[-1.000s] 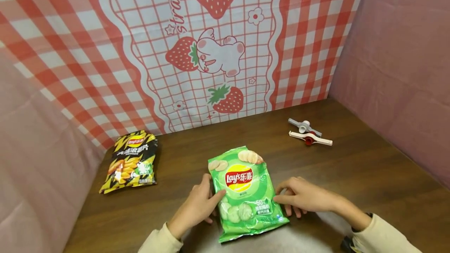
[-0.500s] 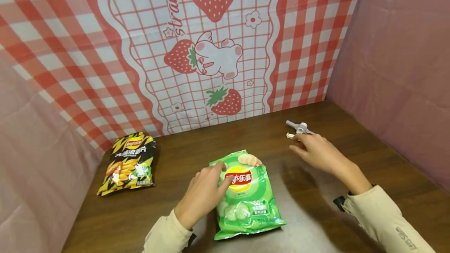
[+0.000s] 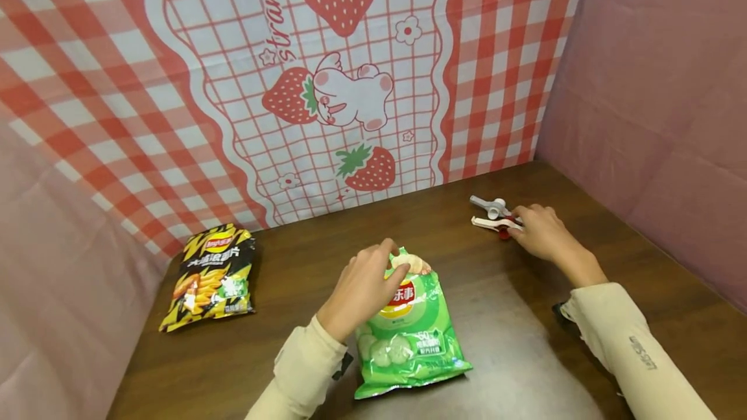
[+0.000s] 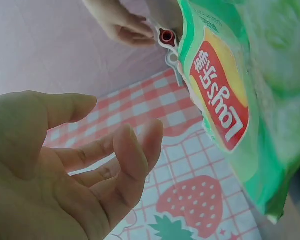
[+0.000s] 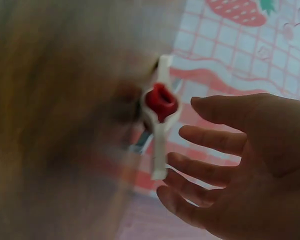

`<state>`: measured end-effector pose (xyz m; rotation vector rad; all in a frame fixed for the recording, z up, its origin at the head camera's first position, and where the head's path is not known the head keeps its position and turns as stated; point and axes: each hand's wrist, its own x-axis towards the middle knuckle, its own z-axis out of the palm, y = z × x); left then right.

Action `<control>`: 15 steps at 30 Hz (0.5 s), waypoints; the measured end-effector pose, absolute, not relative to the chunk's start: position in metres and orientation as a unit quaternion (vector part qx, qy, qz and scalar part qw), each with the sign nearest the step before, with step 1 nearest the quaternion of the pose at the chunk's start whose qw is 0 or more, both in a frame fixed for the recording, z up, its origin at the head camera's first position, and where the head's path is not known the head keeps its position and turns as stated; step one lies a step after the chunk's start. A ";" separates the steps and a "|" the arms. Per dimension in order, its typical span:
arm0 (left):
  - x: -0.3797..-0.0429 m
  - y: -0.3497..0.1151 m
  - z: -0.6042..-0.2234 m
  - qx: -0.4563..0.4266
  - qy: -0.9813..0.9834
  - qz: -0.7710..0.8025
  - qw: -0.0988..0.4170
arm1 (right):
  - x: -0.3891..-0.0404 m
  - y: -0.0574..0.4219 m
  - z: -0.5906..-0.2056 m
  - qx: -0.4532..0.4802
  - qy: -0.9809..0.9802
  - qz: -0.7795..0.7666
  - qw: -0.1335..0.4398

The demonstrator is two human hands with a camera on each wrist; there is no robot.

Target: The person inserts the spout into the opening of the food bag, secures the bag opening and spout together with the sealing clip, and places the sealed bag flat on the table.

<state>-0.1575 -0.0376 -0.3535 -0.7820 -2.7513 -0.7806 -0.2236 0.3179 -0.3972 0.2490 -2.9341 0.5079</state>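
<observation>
A green Lay's chip bag (image 3: 411,349) lies face up at the front middle of the table. Over its upper left part is my left hand (image 3: 363,280), fingers loosely bent and gripping nothing in the left wrist view. Farther right, my right hand (image 3: 544,233) reaches to the right end of a white bag clip (image 3: 487,223) with a red spout. In the right wrist view the thumb and fingers (image 5: 205,167) are spread beside this clip, not closed round it. Just behind lies a grey bag clip (image 3: 483,203) with a white spout, its right end partly covered.
A black and yellow Lay's chip bag (image 3: 213,277) lies at the left of the brown wooden table (image 3: 303,258). A strawberry-print checked cloth (image 3: 350,102) hangs behind, and pink cloth (image 3: 653,115) hangs along the sides.
My right hand has left the green bag's right side and moved back and right to the clips. The left hand has slid from its left edge up over its top part.
</observation>
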 end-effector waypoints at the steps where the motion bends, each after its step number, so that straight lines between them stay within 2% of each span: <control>1: -0.160 -0.037 -0.355 -0.261 -0.924 -0.265 0.089 | -0.225 0.320 -0.399 0.076 -0.980 0.169 0.072; 9: -0.168 -0.037 -0.367 -0.261 -0.922 -0.271 0.088 | -0.231 0.330 -0.409 0.069 -0.980 0.175 0.062; 15: -0.172 -0.038 -0.369 -0.261 -0.921 -0.276 0.087 | -0.232 0.332 -0.409 0.064 -0.980 0.188 0.030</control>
